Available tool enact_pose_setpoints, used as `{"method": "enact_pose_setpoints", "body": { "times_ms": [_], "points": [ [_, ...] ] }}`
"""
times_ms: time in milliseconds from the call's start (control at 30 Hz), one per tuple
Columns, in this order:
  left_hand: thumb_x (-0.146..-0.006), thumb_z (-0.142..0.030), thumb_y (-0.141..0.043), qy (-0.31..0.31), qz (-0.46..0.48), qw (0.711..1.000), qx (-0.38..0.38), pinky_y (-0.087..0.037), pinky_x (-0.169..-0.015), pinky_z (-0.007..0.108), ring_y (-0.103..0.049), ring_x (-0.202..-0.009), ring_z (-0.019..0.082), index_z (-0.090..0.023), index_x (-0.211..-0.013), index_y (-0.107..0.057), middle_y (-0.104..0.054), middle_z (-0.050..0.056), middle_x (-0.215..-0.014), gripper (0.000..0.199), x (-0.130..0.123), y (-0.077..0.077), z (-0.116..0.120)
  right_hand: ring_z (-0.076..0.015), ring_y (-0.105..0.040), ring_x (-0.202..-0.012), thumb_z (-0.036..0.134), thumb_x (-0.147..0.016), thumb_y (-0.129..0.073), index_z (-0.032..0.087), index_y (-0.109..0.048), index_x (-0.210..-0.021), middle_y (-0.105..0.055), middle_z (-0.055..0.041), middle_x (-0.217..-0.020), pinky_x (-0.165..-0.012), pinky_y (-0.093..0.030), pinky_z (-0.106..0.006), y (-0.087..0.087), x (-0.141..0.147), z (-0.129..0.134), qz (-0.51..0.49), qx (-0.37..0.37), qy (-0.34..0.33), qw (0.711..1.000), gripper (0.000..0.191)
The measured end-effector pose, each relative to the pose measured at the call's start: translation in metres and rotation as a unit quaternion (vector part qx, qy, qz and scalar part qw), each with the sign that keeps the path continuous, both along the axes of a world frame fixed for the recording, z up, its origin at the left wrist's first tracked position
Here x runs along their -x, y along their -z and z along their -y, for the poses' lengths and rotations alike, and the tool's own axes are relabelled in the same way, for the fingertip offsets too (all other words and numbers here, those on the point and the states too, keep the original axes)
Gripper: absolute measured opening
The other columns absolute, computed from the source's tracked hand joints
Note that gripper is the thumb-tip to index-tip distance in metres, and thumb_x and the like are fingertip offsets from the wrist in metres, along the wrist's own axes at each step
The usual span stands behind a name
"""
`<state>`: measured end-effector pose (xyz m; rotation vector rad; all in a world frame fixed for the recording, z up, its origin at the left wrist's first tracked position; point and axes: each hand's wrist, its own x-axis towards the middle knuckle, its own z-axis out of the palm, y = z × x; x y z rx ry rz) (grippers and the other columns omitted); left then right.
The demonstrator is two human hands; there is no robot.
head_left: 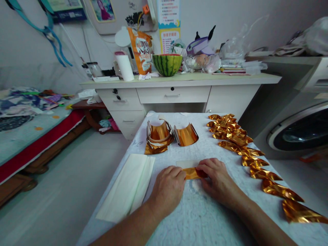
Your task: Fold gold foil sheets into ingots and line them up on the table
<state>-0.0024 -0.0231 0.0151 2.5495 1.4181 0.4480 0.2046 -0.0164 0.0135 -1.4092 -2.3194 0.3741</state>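
Between my two hands a strip of gold foil paper (191, 173) lies rolled or folded on the cloth, with a pale paper edge (186, 163) just behind it. My left hand (169, 186) is closed on the strip's left end. At the right end, the curled fingers of my right hand (216, 179) grip it too. Farther back stand a stack of curled gold foil sheets (159, 133) and a single curled sheet (186, 135). Along the right side lie several folded gold foil pieces (252, 160). White paper sheets (125, 188) lie to the left of my left hand.
A pale cloth covers the table (205, 212). Behind it, a white desk (176, 94) holds a cut watermelon (167, 65), an orange pouch (140, 51) and a white roll (124, 67). A washing machine (289, 112) stands right, a bed (33, 136) left.
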Motion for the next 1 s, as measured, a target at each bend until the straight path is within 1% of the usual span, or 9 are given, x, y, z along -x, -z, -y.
{"method": "enact_pose_setpoints", "body": {
  "times_ms": [100,233,333,433,567,700,767,867,1000],
  "points": [
    [-0.09,-0.011,-0.053,-0.004,-0.004,1.0,-0.013,-0.052,-0.084,0.036,-0.061,-0.091,0.021,-0.018,-0.097,-0.065,-0.067,0.003,-0.093,0.015,0.0,0.001,0.001,-0.0235,-0.052,-0.095,0.009,-0.076,-0.055,0.022,-0.066,-0.099,-0.066,-0.0062,-0.101,-0.085,-0.036,-0.04,-0.003,0.002,-0.001,0.0,-0.007,-0.007,1.0,0.03],
    [-0.089,-0.008,-0.051,-0.004,-0.02,1.0,-0.02,-0.053,-0.08,0.034,-0.063,-0.086,0.02,-0.017,-0.087,-0.065,-0.068,0.003,-0.088,0.017,0.001,0.002,-0.001,-0.0227,-0.053,-0.093,0.009,-0.076,-0.054,0.021,-0.067,-0.097,-0.066,-0.0056,-0.098,-0.085,-0.036,-0.039,-0.005,0.003,-0.002,0.006,-0.015,-0.01,1.0,0.027],
    [-0.089,-0.005,-0.048,-0.018,-0.012,0.999,-0.024,-0.052,-0.075,0.032,-0.064,-0.081,0.019,-0.017,-0.084,-0.063,-0.068,0.003,-0.084,0.019,0.002,0.003,-0.004,-0.0223,-0.053,-0.092,0.007,-0.075,-0.053,0.021,-0.066,-0.094,-0.066,-0.0047,-0.094,-0.083,-0.037,-0.038,-0.001,0.003,-0.004,0.014,-0.02,-0.003,1.0,0.028],
    [-0.088,-0.003,-0.046,-0.029,0.001,0.999,-0.022,-0.052,-0.074,0.031,-0.064,-0.079,0.018,-0.018,-0.084,-0.062,-0.068,0.002,-0.081,0.022,0.004,0.005,-0.005,-0.0218,-0.053,-0.09,0.007,-0.079,-0.052,0.021,-0.066,-0.091,-0.066,-0.0049,-0.092,-0.081,-0.038,-0.037,0.005,0.001,-0.007,0.015,-0.043,0.001,0.999,0.024],
    [-0.088,-0.003,-0.046,-0.028,0.027,0.998,-0.043,-0.049,-0.077,0.032,-0.061,-0.083,0.019,-0.018,-0.087,-0.063,-0.067,0.002,-0.084,0.023,0.005,0.006,-0.007,-0.0213,-0.052,-0.085,0.01,-0.086,-0.051,0.021,-0.065,-0.087,-0.064,-0.0052,-0.087,-0.076,-0.037,-0.035,0.007,-0.001,-0.007,-0.014,-0.073,0.002,0.997,0.018],
    [-0.085,-0.002,-0.048,-0.046,0.028,0.995,-0.081,-0.046,-0.075,0.033,-0.054,-0.085,0.021,-0.019,-0.081,-0.061,-0.062,0.003,-0.086,0.022,0.006,0.001,-0.009,-0.0207,-0.05,-0.084,0.006,-0.082,-0.051,0.02,-0.058,-0.084,-0.06,-0.0041,-0.085,-0.074,-0.036,-0.034,0.003,0.001,-0.001,-0.041,-0.097,-0.011,0.994,0.015],
    [-0.084,-0.001,-0.048,-0.062,0.026,0.994,-0.091,-0.044,-0.075,0.033,-0.052,-0.085,0.02,-0.019,-0.081,-0.061,-0.06,0.002,-0.086,0.023,0.007,0.0,-0.01,-0.0203,-0.049,-0.083,0.008,-0.082,-0.054,0.021,-0.054,-0.082,-0.058,-0.0034,-0.084,-0.074,-0.036,-0.034,0.0,0.004,0.003,-0.044,-0.094,-0.026,0.994,0.012],
    [-0.086,-0.002,-0.047,-0.076,0.002,0.994,-0.082,-0.042,-0.074,0.033,-0.05,-0.084,0.02,-0.02,-0.083,-0.06,-0.058,0.002,-0.087,0.022,0.008,0.002,-0.013,-0.0198,-0.048,-0.083,0.011,-0.082,-0.059,0.021,-0.053,-0.079,-0.058,-0.0024,-0.084,-0.074,-0.034,-0.034,-0.002,0.011,0.008,-0.036,-0.071,-0.049,0.996,0.012],
    [-0.09,-0.008,-0.049,-0.067,-0.051,0.995,-0.047,-0.041,-0.075,0.034,-0.049,-0.084,0.02,-0.02,-0.086,-0.061,-0.058,0.003,-0.088,0.017,0.011,0.006,-0.015,-0.019,-0.048,-0.084,0.003,-0.082,-0.055,0.021,-0.055,-0.077,-0.059,-0.001,-0.084,-0.076,-0.033,-0.033,-0.001,0.019,0.011,-0.023,-0.013,-0.069,0.997,0.018]
  ]
}}
